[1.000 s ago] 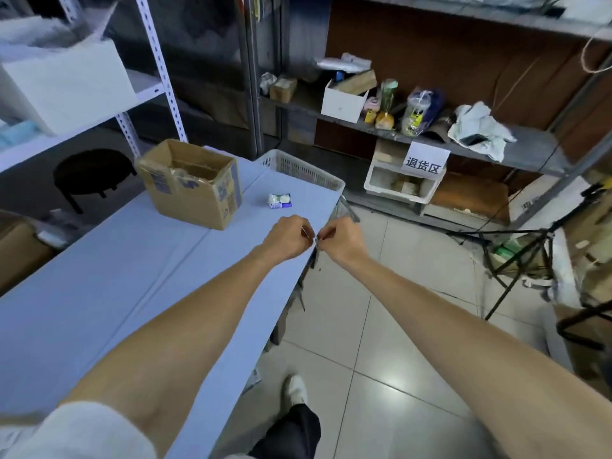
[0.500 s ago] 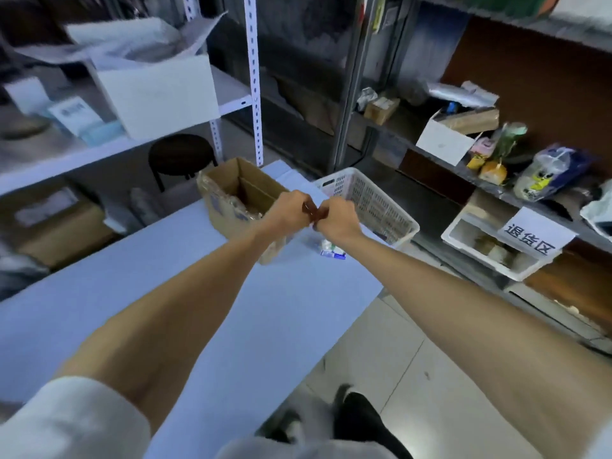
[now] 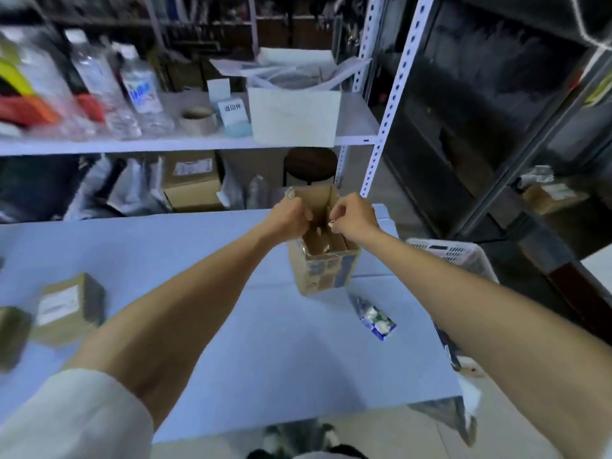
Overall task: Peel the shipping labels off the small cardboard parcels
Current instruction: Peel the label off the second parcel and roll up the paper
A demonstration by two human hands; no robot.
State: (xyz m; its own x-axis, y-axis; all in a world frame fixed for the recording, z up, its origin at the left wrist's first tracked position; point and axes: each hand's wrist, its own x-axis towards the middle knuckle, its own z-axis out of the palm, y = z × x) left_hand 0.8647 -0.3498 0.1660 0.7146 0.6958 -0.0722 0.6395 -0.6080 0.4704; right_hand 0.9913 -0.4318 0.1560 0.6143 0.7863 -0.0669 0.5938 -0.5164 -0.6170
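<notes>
L hand (image 3: 291, 216): fingers curled tight, knuckles up, over the left rim of the open carton; can't tell if it holds anything.
R hand (image 3: 353, 216): thumb + forefinger pinch a pale scrap (image 3: 331, 223); other fingers curled in.
Gap: hands close but apart, the carton's mouth shows between them.
Open carton (image 3: 323, 260): right under both hands, upright on the blue table (image 3: 231, 326), flaps up; blue print on the near side, too blurred to read.
Small parcel (image 3: 68, 309): well left of L hand and nearer the body, beside the L forearm; no hand on it.
Shipping label (image 3: 57, 305): white, on the parcel's top, text unreadable (blur).
2nd parcel (image 3: 10, 337): further left at frame edge, v. blurred.
Blue-white packet (image 3: 377, 321): on the table below R hand, just inside the R forearm; print not legible.
White basket (image 3: 453, 256): right of R hand, past the table edge.
Sign card (image 3: 233, 109): shelf beyond L hand, three Chinese chars, approx. 退回件.
Bottle (image 3: 142, 91): further left on the same shelf, blue label, not readable.
White box (image 3: 293, 115): on the shelf straight beyond both hands.
Shelf carton (image 3: 192, 185): under the shelf, beyond-left of L hand, white label, unreadable.
</notes>
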